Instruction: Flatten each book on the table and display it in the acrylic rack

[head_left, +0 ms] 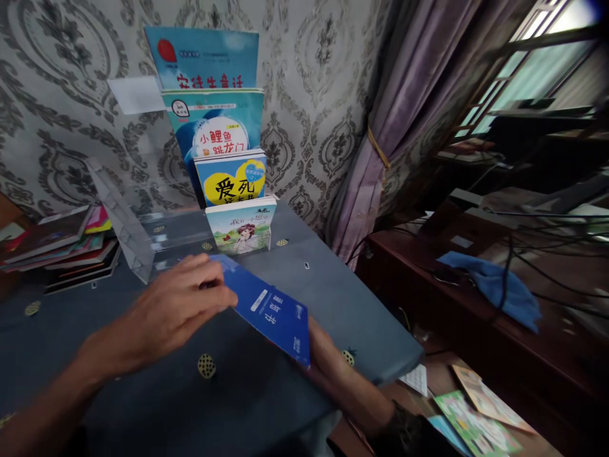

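Observation:
A blue booklet (269,308) with white print is tilted above the table between my hands. My left hand (185,301) is closed at the booklet's far left end, with thumb and curled fingers at its edge. From underneath, my right hand (321,346) holds the near right part of the booklet, which hides its fingers. Just beyond stands a clear stepped rack (126,222) with books upright in it. A pale book with a drawn figure (245,225) is in front, then a blue and yellow book (231,181), a teal book (214,120) and a taller blue book (204,57).
Stacked books and papers (61,244) lie on the left of the grey-blue tablecloth (157,393). A patterned wall (314,95) and purple curtain (409,95) rise behind. At right, a dark red cabinet (428,285) bears a blue cloth (495,285) and cables. Picture books (476,419) lie below.

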